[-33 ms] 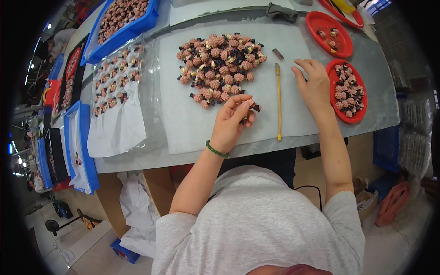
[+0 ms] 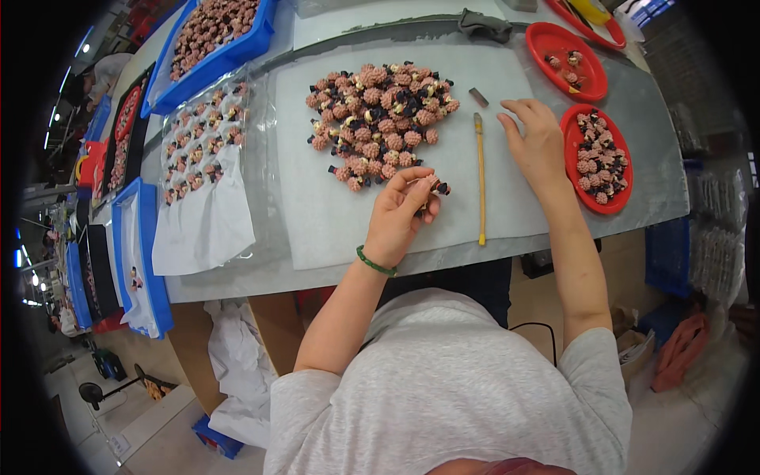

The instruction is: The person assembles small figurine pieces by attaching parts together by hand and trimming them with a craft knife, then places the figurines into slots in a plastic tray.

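Observation:
My left hand (image 2: 396, 214) pinches a small figurine (image 2: 441, 188) with a bumpy pink top and dark parts, thumb and fingers closed round it. Part of it, and whatever lies under the curled fingers, is hidden. Just beyond that hand lies a large pile of similar pink and dark figurines (image 2: 372, 99) on a pale sheet (image 2: 324, 229). My right hand (image 2: 540, 142) hovers with its fingers bent and apart, holding nothing visible. It is between a yellow stick with a grey tip (image 2: 480, 182) and a red plate (image 2: 608, 207) heaped with figurines.
A small grey block (image 2: 478, 97) lies above the stick. Further right is a second red plate (image 2: 592, 81) with a few figurines. To the left, figurines stand in rows on white paper (image 2: 204, 241). Blue trays (image 2: 263, 39) sit at the left; a dark cloth (image 2: 485, 25) rests at the back.
The whole view has shifted slightly. My right hand has moved a little to the left; my left hand keeps its pinch on the figurine.

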### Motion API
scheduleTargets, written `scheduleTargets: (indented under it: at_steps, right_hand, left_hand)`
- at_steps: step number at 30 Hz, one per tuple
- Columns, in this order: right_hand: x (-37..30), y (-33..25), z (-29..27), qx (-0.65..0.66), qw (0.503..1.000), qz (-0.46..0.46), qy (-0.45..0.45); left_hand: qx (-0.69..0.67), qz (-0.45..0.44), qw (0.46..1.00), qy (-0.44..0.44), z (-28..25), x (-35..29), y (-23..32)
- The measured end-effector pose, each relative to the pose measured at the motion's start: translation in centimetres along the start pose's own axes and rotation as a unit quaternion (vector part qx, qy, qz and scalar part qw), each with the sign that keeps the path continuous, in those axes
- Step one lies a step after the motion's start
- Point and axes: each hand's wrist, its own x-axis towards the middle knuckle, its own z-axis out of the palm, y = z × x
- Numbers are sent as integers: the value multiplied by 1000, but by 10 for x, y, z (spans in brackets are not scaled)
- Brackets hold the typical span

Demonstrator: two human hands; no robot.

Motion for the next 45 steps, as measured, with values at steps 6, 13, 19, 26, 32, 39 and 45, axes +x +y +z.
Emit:
scheduleTargets:
  at_steps: [6,13,19,26,32,39,45]
  right_hand:
    - [36,9,45,63,996,-4,-62]
    - [10,-23,11,334,921,171,-105]
    - [-51,-47,-5,513,792,301,-141]
    - [-63,-74,-13,613,708,335,-106]
    - [-65,-80,-11,624,709,311,-101]
    - [-73,-69,-9,895,305,307,-111]
    - [-73,-67,-3,946,25,310,-90]
  left_hand:
    - [-4,19,1000,-8,-2,-1,-4]
    - [-1,28,999,23,0,-4,2]
    - [45,37,998,-8,-7,2,-8]
    - [46,47,998,-12,-6,-2,-4]
    - [60,61,996,-25,-7,-3,-6]
    - [75,72,994,-27,-6,-8,-5]
    - [71,47,996,-28,-5,-6,-5]
